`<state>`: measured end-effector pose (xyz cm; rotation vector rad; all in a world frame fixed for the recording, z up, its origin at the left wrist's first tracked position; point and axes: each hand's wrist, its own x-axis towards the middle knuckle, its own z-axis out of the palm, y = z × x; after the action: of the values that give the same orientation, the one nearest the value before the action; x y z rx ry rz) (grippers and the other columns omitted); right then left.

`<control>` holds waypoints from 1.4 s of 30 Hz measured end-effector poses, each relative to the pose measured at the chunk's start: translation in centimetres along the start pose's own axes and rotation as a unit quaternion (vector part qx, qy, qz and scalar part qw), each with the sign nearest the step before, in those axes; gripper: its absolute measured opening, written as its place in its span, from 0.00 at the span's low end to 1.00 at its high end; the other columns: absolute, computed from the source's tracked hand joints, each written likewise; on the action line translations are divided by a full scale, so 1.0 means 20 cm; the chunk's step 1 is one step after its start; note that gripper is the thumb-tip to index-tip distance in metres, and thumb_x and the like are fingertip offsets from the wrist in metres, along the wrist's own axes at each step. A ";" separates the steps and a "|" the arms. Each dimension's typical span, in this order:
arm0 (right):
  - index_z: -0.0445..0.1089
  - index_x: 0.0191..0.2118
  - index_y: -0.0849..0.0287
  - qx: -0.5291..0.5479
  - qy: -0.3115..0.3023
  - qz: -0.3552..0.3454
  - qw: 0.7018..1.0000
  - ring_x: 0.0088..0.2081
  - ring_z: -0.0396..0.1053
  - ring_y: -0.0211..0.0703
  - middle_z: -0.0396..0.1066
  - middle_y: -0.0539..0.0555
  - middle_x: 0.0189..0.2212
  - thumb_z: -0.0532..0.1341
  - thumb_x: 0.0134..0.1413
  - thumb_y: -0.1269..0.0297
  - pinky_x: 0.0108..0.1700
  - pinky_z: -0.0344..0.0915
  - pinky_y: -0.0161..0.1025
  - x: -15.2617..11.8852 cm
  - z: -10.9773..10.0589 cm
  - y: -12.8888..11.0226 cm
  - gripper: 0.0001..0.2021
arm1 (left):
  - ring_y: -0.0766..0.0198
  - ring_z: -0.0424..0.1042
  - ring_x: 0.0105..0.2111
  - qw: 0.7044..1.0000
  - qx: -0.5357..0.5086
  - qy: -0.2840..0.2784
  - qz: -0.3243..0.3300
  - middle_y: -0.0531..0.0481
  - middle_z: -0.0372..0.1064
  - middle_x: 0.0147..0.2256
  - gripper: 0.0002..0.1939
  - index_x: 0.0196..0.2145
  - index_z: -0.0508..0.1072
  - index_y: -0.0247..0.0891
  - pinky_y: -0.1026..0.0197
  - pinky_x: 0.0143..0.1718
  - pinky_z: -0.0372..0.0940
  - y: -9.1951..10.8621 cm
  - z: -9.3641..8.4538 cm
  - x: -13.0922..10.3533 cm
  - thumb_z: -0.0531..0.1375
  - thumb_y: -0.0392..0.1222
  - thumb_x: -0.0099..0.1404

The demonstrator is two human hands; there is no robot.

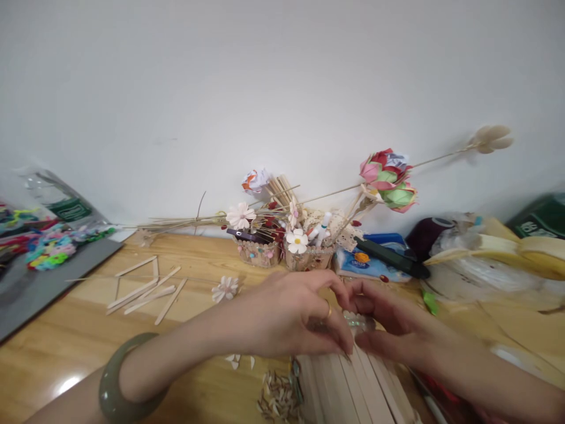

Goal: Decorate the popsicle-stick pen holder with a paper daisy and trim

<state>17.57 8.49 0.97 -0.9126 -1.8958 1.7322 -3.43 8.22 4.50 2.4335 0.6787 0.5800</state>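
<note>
A panel of pale flat wooden sticks [335, 388] lies at the bottom centre, with a scalloped, glittery trim [359, 321] at its far end. My left hand [304, 318], with a ring on one finger and a green bangle on the wrist, reaches over the panel's far left part, fingers curled. From the right, my right hand [384, 321] curls round the trim, its thumb low over the sticks. The fingertips of both hands meet near the trim. Whatever they may pinch is too small or hidden to make out.
Loose craft sticks [145, 288] and a pale flower [225, 289] lie on the wooden table [194, 365]. Decorated cups [258, 252] with flowers stand by the wall. A tissue pack [371, 265] and tape rolls [498, 244] are right; a grey board [48, 282] is left. Small chips [280, 397] lie beside the panel.
</note>
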 end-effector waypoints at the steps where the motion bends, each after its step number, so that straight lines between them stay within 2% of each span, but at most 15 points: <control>1: 0.59 0.45 0.55 0.005 -0.001 -0.004 1.000 0.53 0.60 0.45 0.63 0.54 0.49 0.56 0.52 0.69 0.54 0.54 0.48 0.00 0.00 0.00 0.13 | 0.70 0.69 0.38 1.000 0.011 -0.005 0.000 0.49 0.67 0.43 0.05 0.32 0.78 0.40 0.68 0.39 0.64 0.00 0.00 0.00 0.61 0.37 0.60; 6: 0.60 0.44 0.54 0.014 -0.012 -0.025 1.000 0.54 0.59 0.42 0.63 0.52 0.50 0.56 0.52 0.72 0.54 0.54 0.44 0.01 0.01 0.00 0.13 | 0.71 0.70 0.34 0.999 0.048 -0.020 0.000 0.50 0.67 0.44 0.06 0.33 0.78 0.40 0.68 0.36 0.64 0.01 -0.01 -0.01 0.60 0.37 0.60; 13: 0.59 0.46 0.54 0.007 -0.025 -0.035 0.999 0.54 0.59 0.43 0.61 0.54 0.51 0.56 0.52 0.72 0.53 0.56 0.44 0.02 -0.01 0.03 0.14 | 0.69 0.71 0.35 0.997 0.077 -0.002 0.005 0.50 0.69 0.42 0.06 0.32 0.78 0.42 0.67 0.35 0.64 0.01 0.00 -0.03 0.60 0.37 0.59; 17: 0.59 0.44 0.54 0.001 -0.022 -0.046 0.999 0.53 0.60 0.43 0.63 0.53 0.48 0.56 0.53 0.71 0.52 0.57 0.43 0.03 0.01 0.03 0.12 | 0.70 0.70 0.34 0.997 0.082 0.014 0.006 0.51 0.69 0.42 0.06 0.32 0.78 0.42 0.66 0.36 0.64 0.01 0.01 -0.04 0.60 0.36 0.58; 23: 0.57 0.40 0.54 0.022 -0.027 -0.044 0.998 0.48 0.63 0.39 0.65 0.50 0.45 0.55 0.52 0.73 0.48 0.58 0.41 0.03 0.03 0.01 0.11 | 0.70 0.70 0.35 0.997 0.080 0.007 -0.004 0.51 0.67 0.44 0.05 0.31 0.77 0.40 0.66 0.37 0.64 0.02 0.02 -0.06 0.60 0.36 0.58; 28: 0.58 0.45 0.54 0.032 -0.039 -0.069 0.996 0.50 0.62 0.41 0.63 0.52 0.48 0.56 0.50 0.76 0.51 0.58 0.43 0.05 0.02 0.05 0.16 | 0.69 0.69 0.34 0.997 0.081 -0.011 -0.010 0.51 0.67 0.45 0.06 0.31 0.76 0.41 0.65 0.39 0.64 0.04 0.01 -0.05 0.59 0.37 0.59; 34: 0.58 0.48 0.55 0.050 -0.051 -0.070 0.995 0.50 0.62 0.41 0.65 0.52 0.47 0.57 0.50 0.77 0.51 0.59 0.44 0.06 0.01 0.07 0.19 | 0.69 0.69 0.34 0.996 0.088 -0.012 0.010 0.49 0.68 0.42 0.06 0.30 0.76 0.39 0.66 0.36 0.63 0.04 0.01 -0.04 0.58 0.35 0.58; 42: 0.58 0.47 0.55 0.067 -0.057 -0.075 0.993 0.47 0.65 0.40 0.66 0.51 0.45 0.57 0.51 0.76 0.47 0.61 0.42 0.06 0.02 0.06 0.17 | 0.69 0.70 0.35 0.997 0.074 -0.005 0.014 0.50 0.68 0.40 0.06 0.30 0.77 0.38 0.66 0.36 0.63 0.05 0.01 -0.04 0.59 0.34 0.58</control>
<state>16.64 8.98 -0.38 -0.6176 -1.8403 1.8303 -3.53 6.97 4.72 2.5845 0.7056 0.5461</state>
